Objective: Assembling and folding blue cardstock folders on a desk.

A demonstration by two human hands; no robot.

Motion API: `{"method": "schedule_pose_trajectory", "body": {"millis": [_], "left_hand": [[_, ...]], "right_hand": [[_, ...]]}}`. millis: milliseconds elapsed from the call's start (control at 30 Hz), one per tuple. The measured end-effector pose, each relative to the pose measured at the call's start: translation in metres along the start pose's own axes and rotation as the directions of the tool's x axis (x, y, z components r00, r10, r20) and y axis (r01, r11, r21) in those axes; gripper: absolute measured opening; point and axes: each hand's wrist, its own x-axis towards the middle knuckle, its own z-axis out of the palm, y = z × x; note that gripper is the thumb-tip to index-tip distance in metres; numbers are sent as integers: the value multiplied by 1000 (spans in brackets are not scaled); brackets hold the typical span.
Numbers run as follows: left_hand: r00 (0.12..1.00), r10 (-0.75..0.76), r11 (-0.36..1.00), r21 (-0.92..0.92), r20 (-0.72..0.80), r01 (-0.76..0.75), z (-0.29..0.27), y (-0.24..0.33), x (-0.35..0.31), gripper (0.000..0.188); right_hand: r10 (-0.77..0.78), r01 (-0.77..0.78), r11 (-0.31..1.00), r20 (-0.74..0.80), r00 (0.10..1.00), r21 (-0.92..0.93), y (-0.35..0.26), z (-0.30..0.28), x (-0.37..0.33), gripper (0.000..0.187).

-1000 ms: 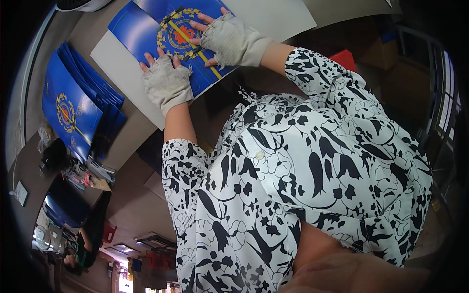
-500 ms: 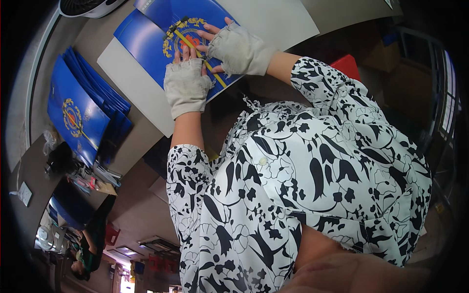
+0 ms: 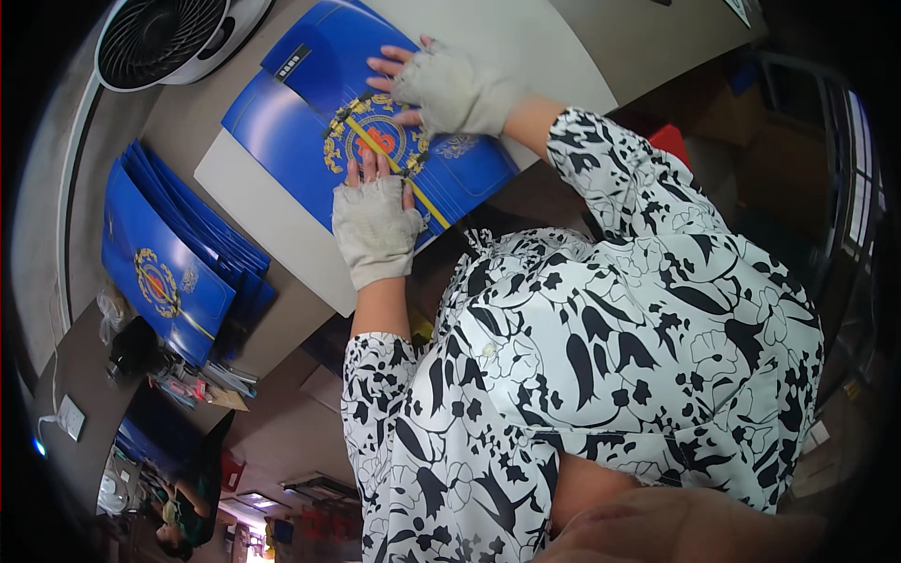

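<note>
From the head camera, both hands lie flat on a glossy blue folder (image 3: 310, 122) spread open on a pale sheet of board (image 3: 272, 230) atop a grey-brown table (image 3: 174, 113). Each hand wears a fingerless glove of coarse, off-white knit, so the bare fingertips stick out.

The left hand (image 3: 374, 225) presses palm-down on the near edge of the folder, fingers together and stretched straight ahead; it grips nothing. Just beyond its fingertips sits a round gold emblem (image 3: 374, 145) with a red centre, printed on the smooth cover. A thin yellow strip (image 3: 399, 174) runs slantwise across the emblem and passes just to the right of this hand.

The right hand (image 3: 443, 89) rests beyond the emblem, palm-down, fingers slightly spread and pointing left over the cover; it is also flat, closed on nothing. The two hands lie near each other, with the emblem between them.

Well off to the left of the left hand, a fanned stack of folders (image 3: 169, 258) of the same blue, gold-marked kind lies on the table, edges stepped like shingles. Beyond the stack stands a round white fan (image 3: 164, 42) with a dark ribbed grille. The sleeves (image 3: 601, 159) are of soft white cloth with a black leaf print.
</note>
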Motion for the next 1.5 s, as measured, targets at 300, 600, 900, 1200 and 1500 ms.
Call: {"method": "schedule_pose_trajectory", "body": {"millis": [300,600,900,1200,1500], "left_hand": [[1000,16,998,-64,24,-15,-15,45,-14,62],[995,83,996,-14,-62,-84,1,58,-17,60],[997,52,996,69,-61,-48,9,10,-19,60],[999,25,993,114,31,-28,17,-34,-18,60],[947,10,992,118,320,-51,-9,15,-41,91]], "right_hand": [[264,-265,963,-36,964,-51,60,-110,76,73],[243,-295,950,-351,904,-102,96,-119,66,76],[-115,112,992,-40,993,-66,3,-2,-23,85],[38,-60,963,87,995,264,-83,49,-142,96],[216,-193,975,288,933,-107,-65,43,-158,65]]}}
